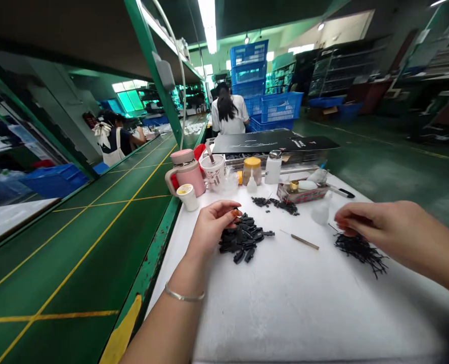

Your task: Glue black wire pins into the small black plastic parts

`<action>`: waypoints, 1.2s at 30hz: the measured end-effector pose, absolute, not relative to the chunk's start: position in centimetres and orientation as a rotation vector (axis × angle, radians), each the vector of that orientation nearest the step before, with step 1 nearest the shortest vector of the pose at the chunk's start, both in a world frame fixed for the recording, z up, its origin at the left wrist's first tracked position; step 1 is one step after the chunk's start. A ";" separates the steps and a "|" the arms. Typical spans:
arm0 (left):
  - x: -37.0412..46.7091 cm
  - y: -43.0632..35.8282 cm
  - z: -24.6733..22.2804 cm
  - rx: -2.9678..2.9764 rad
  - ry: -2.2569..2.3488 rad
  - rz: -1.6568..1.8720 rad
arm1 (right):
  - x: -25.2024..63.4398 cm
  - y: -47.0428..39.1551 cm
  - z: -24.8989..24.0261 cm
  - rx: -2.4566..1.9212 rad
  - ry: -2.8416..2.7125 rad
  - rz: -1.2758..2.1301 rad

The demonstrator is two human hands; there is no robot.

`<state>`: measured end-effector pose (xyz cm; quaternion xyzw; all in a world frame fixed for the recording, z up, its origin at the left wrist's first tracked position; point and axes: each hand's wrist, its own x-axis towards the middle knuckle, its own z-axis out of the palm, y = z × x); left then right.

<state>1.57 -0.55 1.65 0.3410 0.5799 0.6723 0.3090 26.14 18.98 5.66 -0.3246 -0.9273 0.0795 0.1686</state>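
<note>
My left hand [219, 220] is closed in a pinch at the left edge of a heap of black plastic pieces [245, 237]. A small dark piece shows at its fingertips, mostly hidden by them. On the right, my right hand [364, 220] has thumb and fingers pressed together just above a bundle of thin black strips [363, 253]. One thin strip [333, 228] sticks out by its fingertips. Between the two piles lies a thin tool with a fine needle-like tip and a metal handle [305, 241]. Smaller black bits [283, 206] are scattered behind the heap.
On the white tabletop [270, 313] stand a pink mug [190, 177], a white cup [188, 198], a yellow-lidded jar [252, 172], a white bottle [273, 168] and a small box [304, 192]. A green conveyor belt [106, 242] runs along the left. Two people sit farther off.
</note>
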 end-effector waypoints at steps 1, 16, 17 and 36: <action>2.2 -0.6 2.0 0.846 1.445 1.787 | 25.3 18.2 6.3 -0.853 -2.644 0.389; 4.8 -0.1 2.3 0.606 1.079 1.644 | 20.0 12.5 3.3 -0.187 -1.820 1.542; 4.9 -0.1 2.3 0.611 1.063 1.639 | 20.2 12.4 3.3 -0.166 -1.846 1.482; 5.8 0.3 1.8 0.710 1.061 1.569 | 20.3 11.9 2.9 0.173 -2.039 0.532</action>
